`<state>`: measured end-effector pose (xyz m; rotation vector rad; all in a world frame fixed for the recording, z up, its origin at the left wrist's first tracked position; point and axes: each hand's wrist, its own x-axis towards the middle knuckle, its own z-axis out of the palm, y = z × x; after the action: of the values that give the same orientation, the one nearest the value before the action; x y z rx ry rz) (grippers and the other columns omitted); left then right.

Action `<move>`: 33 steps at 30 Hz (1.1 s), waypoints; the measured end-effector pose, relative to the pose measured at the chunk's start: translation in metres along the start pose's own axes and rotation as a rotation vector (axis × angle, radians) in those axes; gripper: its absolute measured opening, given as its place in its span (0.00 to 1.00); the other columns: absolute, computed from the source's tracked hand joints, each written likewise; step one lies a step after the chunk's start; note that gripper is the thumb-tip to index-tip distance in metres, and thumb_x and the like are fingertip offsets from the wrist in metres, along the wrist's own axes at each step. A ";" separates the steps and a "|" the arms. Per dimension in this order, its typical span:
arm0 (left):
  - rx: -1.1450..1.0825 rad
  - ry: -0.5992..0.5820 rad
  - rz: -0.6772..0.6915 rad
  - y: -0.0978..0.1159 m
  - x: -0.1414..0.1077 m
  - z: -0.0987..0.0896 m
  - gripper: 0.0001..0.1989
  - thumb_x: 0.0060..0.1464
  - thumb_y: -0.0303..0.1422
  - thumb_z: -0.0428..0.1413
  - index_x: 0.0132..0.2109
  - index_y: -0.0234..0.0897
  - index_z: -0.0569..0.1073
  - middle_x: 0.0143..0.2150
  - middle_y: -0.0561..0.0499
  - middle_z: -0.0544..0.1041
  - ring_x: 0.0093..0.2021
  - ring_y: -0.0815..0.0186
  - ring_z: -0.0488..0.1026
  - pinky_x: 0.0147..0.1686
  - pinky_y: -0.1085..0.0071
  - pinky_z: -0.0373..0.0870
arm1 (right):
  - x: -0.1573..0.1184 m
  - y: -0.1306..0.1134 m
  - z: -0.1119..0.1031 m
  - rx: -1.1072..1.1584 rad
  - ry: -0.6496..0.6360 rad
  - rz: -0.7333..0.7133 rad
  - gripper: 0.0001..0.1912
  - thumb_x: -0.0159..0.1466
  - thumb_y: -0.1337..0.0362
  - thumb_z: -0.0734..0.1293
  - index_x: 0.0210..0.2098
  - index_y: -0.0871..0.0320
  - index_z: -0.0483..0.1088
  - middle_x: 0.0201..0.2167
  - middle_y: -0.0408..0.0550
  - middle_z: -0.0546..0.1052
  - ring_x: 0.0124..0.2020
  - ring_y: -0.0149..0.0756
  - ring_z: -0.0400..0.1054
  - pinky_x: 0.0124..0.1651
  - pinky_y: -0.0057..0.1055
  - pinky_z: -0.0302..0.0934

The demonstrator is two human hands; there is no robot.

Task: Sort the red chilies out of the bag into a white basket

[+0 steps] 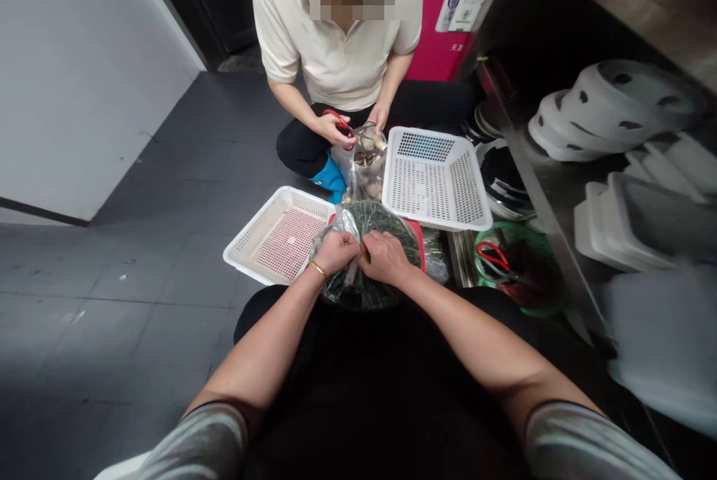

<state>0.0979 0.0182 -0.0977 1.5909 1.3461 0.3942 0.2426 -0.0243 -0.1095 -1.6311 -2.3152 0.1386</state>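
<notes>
The clear bag of greens (364, 290) lies directly under my left fingers (350, 244) and my right fingers (373, 242); both are pinched together on its gathered plastic.

The only view, from the person's head, looked forward and steeply down: lap (392, 405) and forearms (263, 349) lay close along the bottom, a co-worker (344, 69) sat farther off, cut by the top edge.

Apparently a kitchen: plastic baskets (434, 185), metal shelving (560, 185) (tubs (644, 230) stacked on it).
</notes>
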 end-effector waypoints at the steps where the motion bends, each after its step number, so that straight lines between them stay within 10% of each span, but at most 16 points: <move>1: -0.003 -0.009 -0.008 0.001 0.001 0.000 0.05 0.42 0.27 0.51 0.20 0.36 0.65 0.14 0.58 0.64 0.14 0.73 0.61 0.16 0.77 0.55 | 0.000 0.000 0.001 -0.003 0.008 -0.006 0.05 0.58 0.66 0.63 0.32 0.62 0.70 0.30 0.55 0.74 0.33 0.42 0.66 0.39 0.36 0.55; 15: 0.294 0.050 0.448 0.008 -0.011 -0.009 0.06 0.45 0.24 0.54 0.31 0.35 0.75 0.28 0.52 0.74 0.29 0.70 0.68 0.34 0.74 0.65 | -0.004 0.014 -0.002 -0.014 0.126 -0.112 0.04 0.58 0.67 0.62 0.31 0.61 0.68 0.28 0.52 0.71 0.31 0.41 0.62 0.38 0.36 0.53; 24: 0.402 0.035 0.198 0.016 -0.006 -0.005 0.05 0.41 0.24 0.54 0.22 0.35 0.72 0.20 0.54 0.70 0.23 0.69 0.64 0.28 0.73 0.60 | -0.004 0.015 0.004 0.024 0.069 -0.235 0.04 0.56 0.68 0.62 0.31 0.61 0.67 0.29 0.53 0.70 0.31 0.41 0.61 0.38 0.37 0.54; 33: 0.052 0.015 -0.067 0.007 -0.006 -0.017 0.06 0.44 0.32 0.54 0.23 0.35 0.71 0.16 0.57 0.65 0.18 0.73 0.60 0.20 0.76 0.56 | -0.007 0.022 -0.009 0.269 0.187 -0.185 0.05 0.65 0.68 0.61 0.34 0.59 0.68 0.32 0.48 0.71 0.35 0.36 0.65 0.39 0.31 0.56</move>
<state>0.0877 0.0214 -0.0820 1.5834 1.4278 0.3331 0.2676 -0.0240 -0.1084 -1.2404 -2.1821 0.2345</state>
